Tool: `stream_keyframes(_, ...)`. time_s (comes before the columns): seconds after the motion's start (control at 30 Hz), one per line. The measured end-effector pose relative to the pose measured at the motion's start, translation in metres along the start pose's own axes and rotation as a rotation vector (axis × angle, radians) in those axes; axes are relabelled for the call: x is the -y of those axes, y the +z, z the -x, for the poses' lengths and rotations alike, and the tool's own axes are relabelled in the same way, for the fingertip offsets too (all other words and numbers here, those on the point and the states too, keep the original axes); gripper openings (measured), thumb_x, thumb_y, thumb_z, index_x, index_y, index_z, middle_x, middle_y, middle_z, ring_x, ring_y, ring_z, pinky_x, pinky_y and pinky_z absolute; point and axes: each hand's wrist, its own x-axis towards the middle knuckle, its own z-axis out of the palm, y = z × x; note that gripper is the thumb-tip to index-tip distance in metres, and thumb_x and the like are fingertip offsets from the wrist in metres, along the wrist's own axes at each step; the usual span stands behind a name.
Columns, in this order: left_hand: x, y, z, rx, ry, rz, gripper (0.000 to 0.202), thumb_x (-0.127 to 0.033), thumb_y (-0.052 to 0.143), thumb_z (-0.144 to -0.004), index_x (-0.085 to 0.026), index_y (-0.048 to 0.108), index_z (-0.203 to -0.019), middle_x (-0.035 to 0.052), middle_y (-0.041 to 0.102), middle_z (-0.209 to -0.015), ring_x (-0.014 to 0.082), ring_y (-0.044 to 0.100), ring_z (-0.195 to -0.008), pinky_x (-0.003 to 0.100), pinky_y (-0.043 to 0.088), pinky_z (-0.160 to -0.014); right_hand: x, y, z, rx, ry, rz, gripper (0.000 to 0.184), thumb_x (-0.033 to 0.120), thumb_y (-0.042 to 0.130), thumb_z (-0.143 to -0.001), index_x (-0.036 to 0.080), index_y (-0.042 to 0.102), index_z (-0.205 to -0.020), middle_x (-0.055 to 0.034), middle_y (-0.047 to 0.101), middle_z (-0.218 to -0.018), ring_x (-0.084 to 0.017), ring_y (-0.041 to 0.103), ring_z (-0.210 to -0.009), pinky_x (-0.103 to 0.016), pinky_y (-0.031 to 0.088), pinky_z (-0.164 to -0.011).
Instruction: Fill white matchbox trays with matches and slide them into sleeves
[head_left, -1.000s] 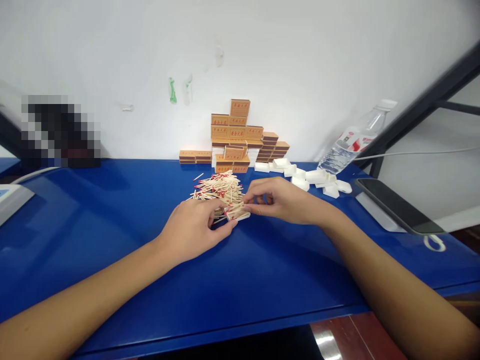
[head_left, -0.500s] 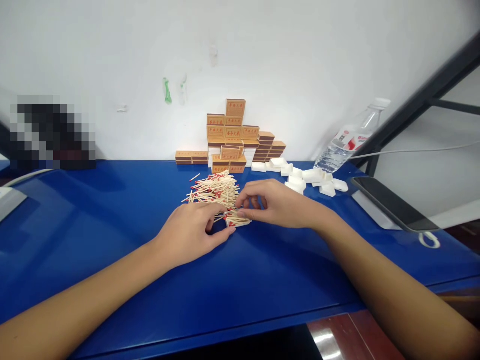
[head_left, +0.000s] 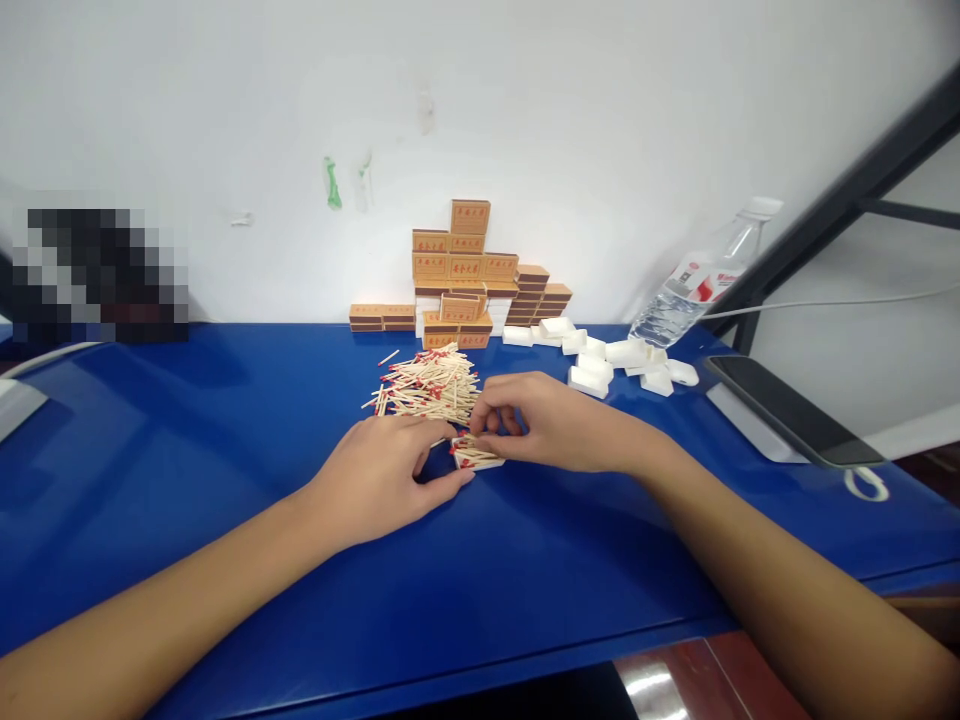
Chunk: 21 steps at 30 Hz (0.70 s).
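A small white matchbox tray (head_left: 491, 463) filled with red-tipped matches (head_left: 469, 451) lies on the blue table. My left hand (head_left: 386, 470) rests palm down, its thumb and forefinger closed about the tray's left end. Over the right side of the tray, my right hand (head_left: 544, 420) has its fingers curled and its thumb at the matches; the fingertips are partly hidden. Just behind both hands spreads a loose pile of matches (head_left: 431, 380), red heads mixed in every direction.
Orange-brown matchboxes (head_left: 465, 267) stand stacked against the wall. Several white trays (head_left: 591, 368) lie to their right. A water bottle (head_left: 694, 272) leans at the back right, near a dark phone (head_left: 787, 405) on a white stand. A blurred dark object (head_left: 105, 275) is at the left.
Both hands and the tray sit slightly lower in view, a little nearer me. My right thumb has dipped to the matches in the tray; my left hand keeps its hold.
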Motion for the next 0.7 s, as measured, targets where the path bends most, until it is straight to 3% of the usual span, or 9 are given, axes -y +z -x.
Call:
stream_keyframes(0.3, -0.0004, -0.0005, 0.0002, 0.010, -0.008, -0.001, 0.034, -0.052, 0.064, -0.093, -0.024, 0.075, -0.109, -0.0043, 0.059, -0.063, 0.0135, 0.054, -0.058, 0.028, 0.029, -0.056, -0.0003, 0.0011, -0.0013, -0.018, 0.008, 0.071, 0.006, 0.017, 0.075, -0.086, 0.018, 0.070, -0.084, 0.0017, 0.064, -0.079, -0.012, 0.055, -0.072, -0.026, 0.040, -0.066)
stream_keyframes(0.47, 0.0002, 0.0001, -0.0008, 0.012, 0.003, -0.015, 0.034, -0.053, 0.063, -0.094, -0.024, 0.075, -0.107, -0.0039, 0.060, -0.063, 0.0134, 0.053, -0.057, 0.028, 0.029, -0.057, -0.0005, 0.0012, -0.0007, -0.025, -0.041, 0.095, 0.001, 0.018, 0.073, -0.089, 0.018, 0.072, -0.090, 0.0004, 0.065, -0.084, -0.012, 0.055, -0.074, -0.026, 0.040, -0.066)
stream_keyframes(0.7, -0.0008, -0.0016, -0.0007, 0.023, -0.015, -0.009, 0.033, -0.052, 0.064, -0.094, -0.025, 0.075, -0.109, -0.0048, 0.059, -0.061, 0.0128, 0.053, -0.056, 0.028, 0.029, -0.056, 0.0044, -0.0025, -0.0005, 0.005, -0.074, 0.061, 0.010, 0.009, 0.073, -0.087, 0.018, 0.075, -0.092, 0.0009, 0.063, -0.086, -0.011, 0.056, -0.073, -0.024, 0.042, -0.066)
